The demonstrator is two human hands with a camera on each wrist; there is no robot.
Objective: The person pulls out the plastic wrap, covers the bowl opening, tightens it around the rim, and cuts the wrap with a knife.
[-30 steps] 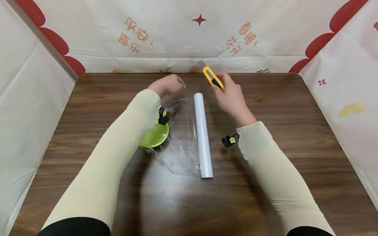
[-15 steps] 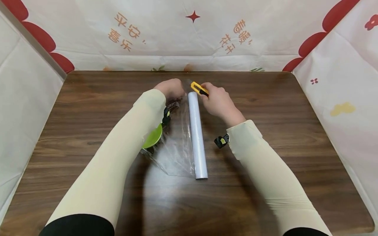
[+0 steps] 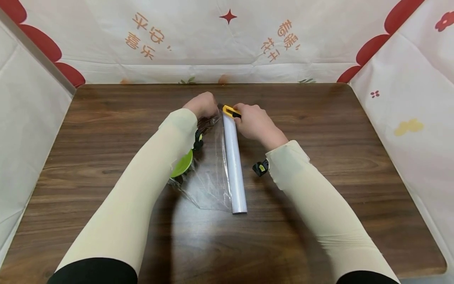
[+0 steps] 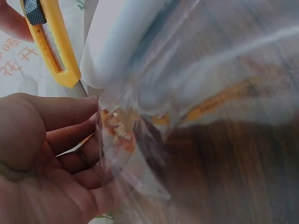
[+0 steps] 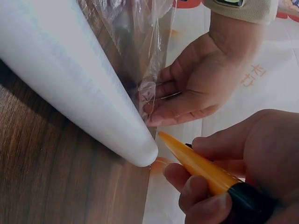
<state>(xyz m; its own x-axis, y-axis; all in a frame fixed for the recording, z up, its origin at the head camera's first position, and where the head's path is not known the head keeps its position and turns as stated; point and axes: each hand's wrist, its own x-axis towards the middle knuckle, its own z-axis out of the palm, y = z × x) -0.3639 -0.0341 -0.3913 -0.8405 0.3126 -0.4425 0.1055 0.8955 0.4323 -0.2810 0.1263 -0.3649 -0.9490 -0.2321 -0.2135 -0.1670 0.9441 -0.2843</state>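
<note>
A roll of plastic wrap lies lengthwise on the table, a clear sheet drawn off its left side. My left hand pinches the far edge of that sheet between thumb and fingers, close to the roll's far end. In my right hand I grip a yellow utility knife. Its blade is out and sits right at the sheet, beside my left fingertips and the roll's end. Partly under the sheet, a green bowl is half hidden behind my left forearm.
The wooden table spreads around the things on it. Along its back hangs a white printed cloth, with more cloth at both sides. Each wrist carries a small black camera, such as the right wrist camera.
My right hand has brought the knife left and down to the roll's far end, next to the left hand. The left hand stays near there on the sheet. The view has shifted slightly.
</note>
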